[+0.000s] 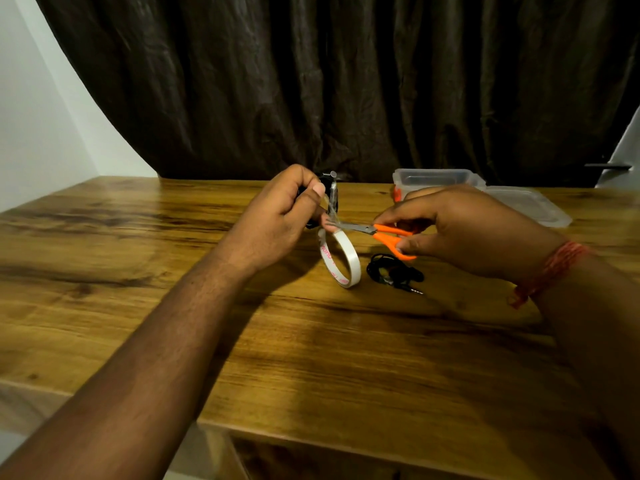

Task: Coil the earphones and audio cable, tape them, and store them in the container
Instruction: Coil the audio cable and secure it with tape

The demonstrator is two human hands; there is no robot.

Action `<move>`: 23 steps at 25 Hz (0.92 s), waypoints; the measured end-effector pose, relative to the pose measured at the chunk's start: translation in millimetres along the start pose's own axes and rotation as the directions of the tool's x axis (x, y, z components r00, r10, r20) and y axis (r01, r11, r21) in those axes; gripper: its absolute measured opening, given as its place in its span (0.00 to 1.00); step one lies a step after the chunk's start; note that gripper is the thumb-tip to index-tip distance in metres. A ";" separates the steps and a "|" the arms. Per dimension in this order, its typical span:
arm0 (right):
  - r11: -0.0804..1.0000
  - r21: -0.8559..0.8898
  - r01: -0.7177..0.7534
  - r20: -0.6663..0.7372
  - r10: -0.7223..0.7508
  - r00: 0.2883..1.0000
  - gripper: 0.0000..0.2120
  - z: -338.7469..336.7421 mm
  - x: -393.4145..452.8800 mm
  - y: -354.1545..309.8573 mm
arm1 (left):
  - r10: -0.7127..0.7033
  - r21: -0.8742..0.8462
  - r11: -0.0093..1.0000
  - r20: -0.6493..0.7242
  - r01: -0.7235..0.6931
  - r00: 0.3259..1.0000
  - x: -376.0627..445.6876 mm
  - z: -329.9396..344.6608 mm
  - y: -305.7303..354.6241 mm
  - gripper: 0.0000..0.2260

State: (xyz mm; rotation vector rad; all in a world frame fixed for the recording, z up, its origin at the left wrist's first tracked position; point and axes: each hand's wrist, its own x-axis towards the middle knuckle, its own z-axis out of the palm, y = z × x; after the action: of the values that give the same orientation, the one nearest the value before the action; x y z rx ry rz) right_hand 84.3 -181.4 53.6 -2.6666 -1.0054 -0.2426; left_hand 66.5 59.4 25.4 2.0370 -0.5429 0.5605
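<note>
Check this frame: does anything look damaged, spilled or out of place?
Nothing stands out. The left hand holds a coiled cable, the right hand cuts tape with the scissors; the tape roll hangs below.

Both forearms reach forward, bare. Left hand (pixel 277 216) raised, fingers curled, thumb pressed against forefinger in a pinch. Right hand (pixel 460 226) level with it, fingers curled, thumb and fingers gripping; red thread band (pixel 550 271) around right wrist.

A domestic room is presenting: dark brown pleated curtain (pixel 311 81) hanging behind a glossy wood-grain table (pixel 138 237), plain white wall (pixel 34 116) adjoining.
</note>
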 end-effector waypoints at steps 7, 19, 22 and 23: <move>0.988 0.007 -0.154 0.084 0.153 0.985 0.17 -14.3 -6.0 6.2 | -0.050 0.011 0.999 0.001 0.050 0.999 -1.1 -1.1 5.3 0.07; 0.674 -0.355 -0.648 0.199 0.732 0.651 0.11 -12.9 -48.1 50.3 | -0.051 0.010 0.999 0.011 0.051 0.999 -3.7 -0.1 9.1 0.07; 0.635 -0.412 -0.653 0.116 0.747 0.654 0.13 -7.4 -62.4 46.5 | -0.048 0.006 0.999 0.009 0.048 0.999 -4.6 0.3 11.5 0.07; 0.626 -0.410 -0.663 0.088 0.751 0.654 0.13 -7.2 -68.8 44.1 | -0.051 0.010 0.999 0.008 0.051 0.999 -4.8 0.7 12.0 0.07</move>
State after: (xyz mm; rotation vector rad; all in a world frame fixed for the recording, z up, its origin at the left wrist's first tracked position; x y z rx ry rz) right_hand 62.1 -257.9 34.2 -3.2270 0.1677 0.1185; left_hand 55.9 53.8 30.3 2.0575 -0.4928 0.5254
